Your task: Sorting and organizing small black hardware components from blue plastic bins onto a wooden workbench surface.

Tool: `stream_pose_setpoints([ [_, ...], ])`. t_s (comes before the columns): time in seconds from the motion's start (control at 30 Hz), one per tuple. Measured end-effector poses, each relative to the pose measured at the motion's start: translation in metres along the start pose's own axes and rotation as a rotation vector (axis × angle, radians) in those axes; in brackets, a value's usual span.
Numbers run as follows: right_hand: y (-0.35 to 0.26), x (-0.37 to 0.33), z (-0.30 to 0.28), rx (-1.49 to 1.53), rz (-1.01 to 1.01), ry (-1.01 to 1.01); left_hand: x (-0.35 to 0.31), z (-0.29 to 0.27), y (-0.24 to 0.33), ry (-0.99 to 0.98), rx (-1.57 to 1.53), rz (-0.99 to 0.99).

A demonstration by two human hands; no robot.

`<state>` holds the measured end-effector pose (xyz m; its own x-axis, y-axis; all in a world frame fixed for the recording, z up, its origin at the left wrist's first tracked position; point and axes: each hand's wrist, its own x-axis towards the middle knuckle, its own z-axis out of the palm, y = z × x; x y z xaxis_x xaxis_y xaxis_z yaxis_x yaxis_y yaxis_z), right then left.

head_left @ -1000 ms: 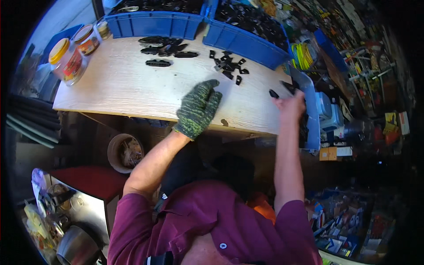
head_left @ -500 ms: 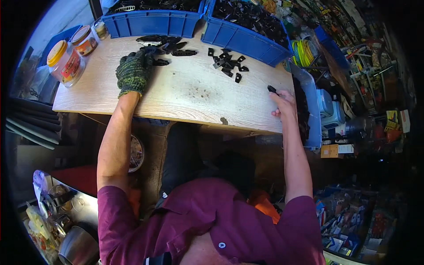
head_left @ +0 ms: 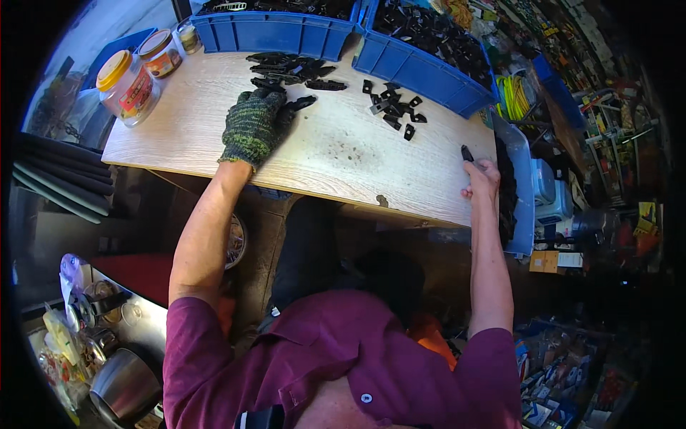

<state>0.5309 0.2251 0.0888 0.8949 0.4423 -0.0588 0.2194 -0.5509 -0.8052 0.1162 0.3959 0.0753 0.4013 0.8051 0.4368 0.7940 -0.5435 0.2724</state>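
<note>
My left hand (head_left: pixel 250 127), in a dark green and black knitted glove, rests at the near edge of a pile of long black plastic parts (head_left: pixel 289 69). Its fingers are curled, and what lies under them is hidden. One black part (head_left: pixel 304 102) lies against its thumb side. Bare, my right hand (head_left: pixel 483 179) is closed at the table's right edge. A small black plastic piece (head_left: pixel 467 153) sticks out past its thumb and fingers. Between the hands, further back, lies a loose group of small black plastic clips (head_left: pixel 393 107).
Two blue crates (head_left: pixel 271 34) (head_left: pixel 421 64) full of black parts stand along the back of the wooden table (head_left: pixel 336 171). Yellow-lidded (head_left: pixel 128 89) and brown-lidded (head_left: pixel 161 56) jars sit at the left. A light blue bin (head_left: pixel 524 214) adjoins the right edge.
The view has shifted, so the table sits further right. My left hand has moved right along the front of the long parts. My right hand still holds its small black piece.
</note>
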Motion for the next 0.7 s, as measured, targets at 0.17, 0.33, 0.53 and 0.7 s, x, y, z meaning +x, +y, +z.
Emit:
stream_pose_setpoints([
  [0.17,0.001,0.006,-0.005,-0.101,0.073,-0.077,-0.004,0.006,0.01,0.05,-0.05,0.089],
  [0.33,-0.014,0.005,-0.013,0.094,0.178,-0.045,-0.02,0.009,0.041,-0.108,-0.17,0.095],
  [0.53,-0.009,0.036,-0.038,0.433,0.332,0.377,-0.019,0.018,0.082,0.039,-0.454,0.169],
  [0.7,-0.036,-0.022,0.021,0.348,0.124,-0.24,0.0,0.039,0.072,0.008,-0.102,0.299],
])
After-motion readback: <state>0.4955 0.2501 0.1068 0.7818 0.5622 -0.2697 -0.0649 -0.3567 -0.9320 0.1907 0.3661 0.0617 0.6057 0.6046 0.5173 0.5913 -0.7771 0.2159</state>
